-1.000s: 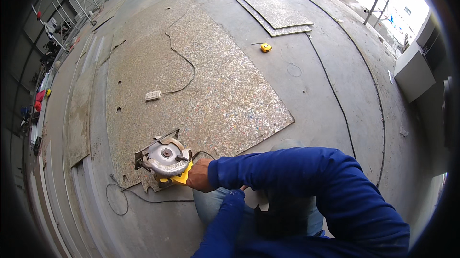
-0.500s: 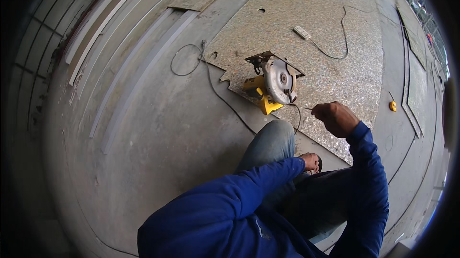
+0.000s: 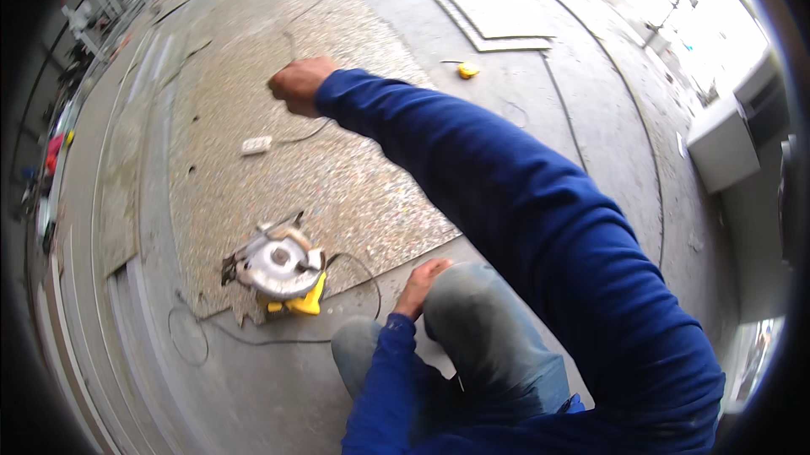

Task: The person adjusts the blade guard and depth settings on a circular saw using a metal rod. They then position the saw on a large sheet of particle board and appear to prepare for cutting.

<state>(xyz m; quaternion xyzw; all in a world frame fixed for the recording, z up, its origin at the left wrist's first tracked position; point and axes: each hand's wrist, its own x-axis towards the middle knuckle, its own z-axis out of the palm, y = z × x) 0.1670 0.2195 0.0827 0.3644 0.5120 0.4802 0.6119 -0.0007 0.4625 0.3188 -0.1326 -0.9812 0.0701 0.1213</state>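
Note:
My right arm stretches out over the speckled board, and my right hand (image 3: 301, 86) is closed above it, its fingers blurred. What it holds is too small to make out. My left hand (image 3: 422, 288) rests against my bent knee (image 3: 481, 307), its fingers laid along the cloth. A circular saw (image 3: 283, 265) with a silver guard and yellow body sits on the board's near edge, with neither hand touching it. Its dark cord (image 3: 375, 279) loops beside my knees. Beyond the saw, a white power strip (image 3: 256, 145) lies on the speckled board (image 3: 371, 193).
A yellow tape measure (image 3: 468, 71) lies on the concrete floor right of the board. Flat panels (image 3: 498, 8) are stacked farther back, and a cable (image 3: 624, 83) runs along the floor. Long strips (image 3: 139, 328) lie at left; a pale box (image 3: 723, 144) stands at right.
My view has swung to the right, so the saw now appears lower left. My right arm has reached from near the saw far out over the board. My left hand stays by my knees.

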